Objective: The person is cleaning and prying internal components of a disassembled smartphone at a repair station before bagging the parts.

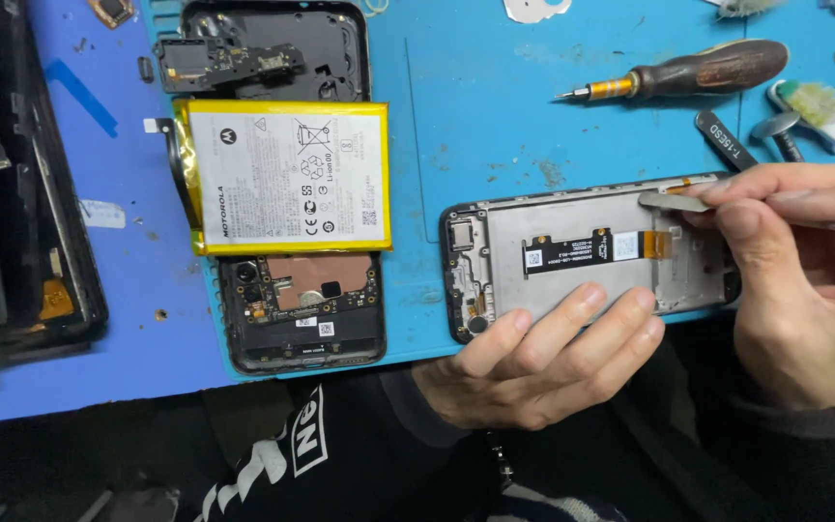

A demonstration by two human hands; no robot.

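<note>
Disassembly looks well advanced, as far as you can judge from how things lie: the stripped black phone frame with its bare grey metal midplate (587, 256) lies under your hands with no battery in it, only a short black-and-orange flex cable (596, 248) left across the middle. Well to the left of your left hand, a second opened black phone (287, 193) carries a yellow-edged white battery pack (287, 177) across its circuit boards. Nothing on the frame appears refitted, so the flex cable and the frame's right end seem to be what remains.

Your left hand (543, 362) reaches up from below, palm down, fingers spread flat and pressed on the frame's lower edge, steadying it without gripping. Your right hand (799, 280) is curled closed around a thin silver metal prying tool (676, 201), thumb and forefinger pinching it near the flat tip, which rests at the frame's upper right corner. Just above that hand lie a dark wooden-handled screwdriver (698, 72) and a black flat spudger (725, 140).
</note>
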